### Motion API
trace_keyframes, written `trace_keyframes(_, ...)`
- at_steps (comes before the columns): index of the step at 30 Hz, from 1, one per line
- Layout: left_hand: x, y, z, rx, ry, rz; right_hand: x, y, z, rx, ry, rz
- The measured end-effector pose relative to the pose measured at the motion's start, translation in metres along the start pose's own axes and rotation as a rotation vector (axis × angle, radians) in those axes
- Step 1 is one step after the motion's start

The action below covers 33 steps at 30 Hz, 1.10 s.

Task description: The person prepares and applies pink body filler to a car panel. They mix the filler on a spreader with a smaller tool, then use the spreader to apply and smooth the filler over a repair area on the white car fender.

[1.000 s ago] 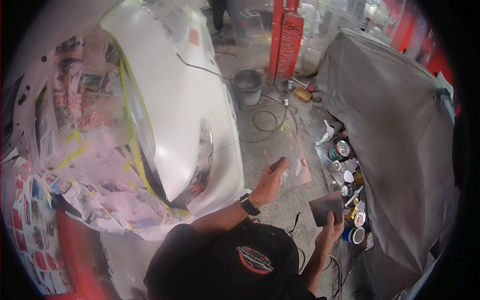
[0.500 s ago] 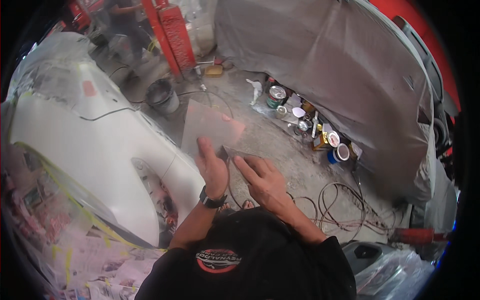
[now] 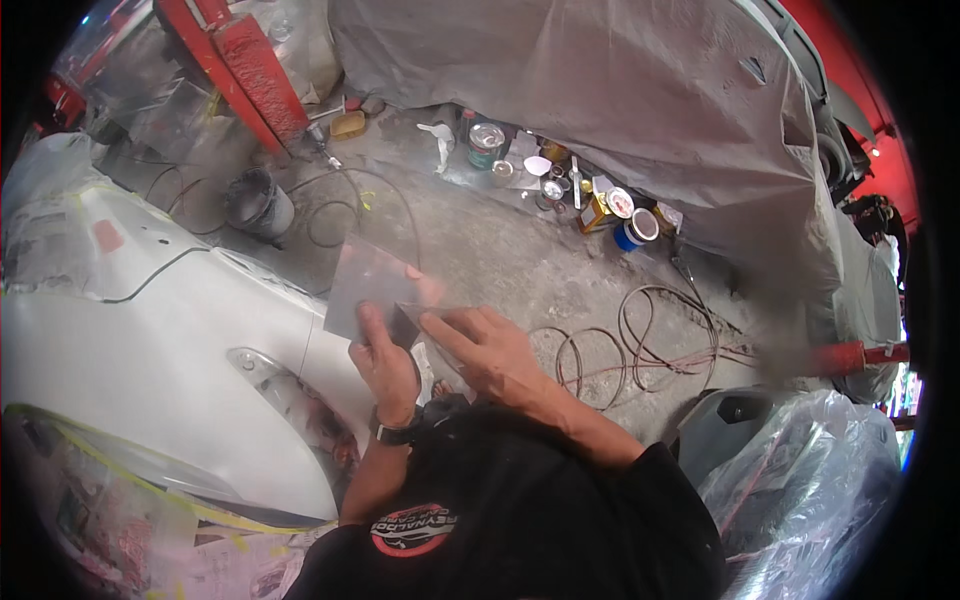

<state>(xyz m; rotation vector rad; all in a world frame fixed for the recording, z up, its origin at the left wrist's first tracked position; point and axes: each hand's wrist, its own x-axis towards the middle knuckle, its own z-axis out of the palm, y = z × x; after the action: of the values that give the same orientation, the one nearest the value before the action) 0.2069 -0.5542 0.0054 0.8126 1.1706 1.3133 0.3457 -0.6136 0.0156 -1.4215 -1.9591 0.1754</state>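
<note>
A flat, grey, square board [image 3: 360, 280] with pinkish paste at its right edge is gripped in my left hand [image 3: 388, 368], thumb lying on top along its near edge. My right hand [image 3: 488, 352] is closed round a thin grey spreader [image 3: 408, 318], mostly hidden by the fingers. Its pointed corner shows at the board's near right edge; I cannot tell whether they touch. Just left of my left hand is a large white car body panel [image 3: 180, 330], with a reddish patch [image 3: 108, 236] near its far end.
A dark bucket [image 3: 258, 205] stands beyond the panel, near a red post [image 3: 250, 80]. Several cans, including a blue can [image 3: 637, 230], line the foot of a grey-draped cover [image 3: 560, 70]. Hoses [image 3: 660, 340] coil on the concrete floor. Plastic-wrapped parts [image 3: 810, 490] lie at the near right.
The view has swung right, so the cans, bucket and post sit farther left. A person at the far left is out of sight. Both hands keep their hold, the board now nearer the right hand.
</note>
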Motion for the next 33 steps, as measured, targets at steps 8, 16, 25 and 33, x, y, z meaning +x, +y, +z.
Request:
trace_keyframes(8,0.056,-0.031,-0.004,0.09,0.063,0.179,-0.008,0.048,0.002,0.078,-0.112,0.095)
trace_keyframes(16,0.115,-0.056,0.047,-0.458,0.001,-0.329,-0.004,0.163,-0.041,0.308,0.094,0.624)
trace_keyframes(25,0.11,-0.06,0.116,-0.511,-0.202,-0.61,0.042,0.228,-0.056,0.83,0.366,1.095)
trace_keyframes(33,0.112,-0.032,0.087,-0.481,-0.085,-0.517,0.065,0.195,-0.041,0.829,-0.048,0.993)
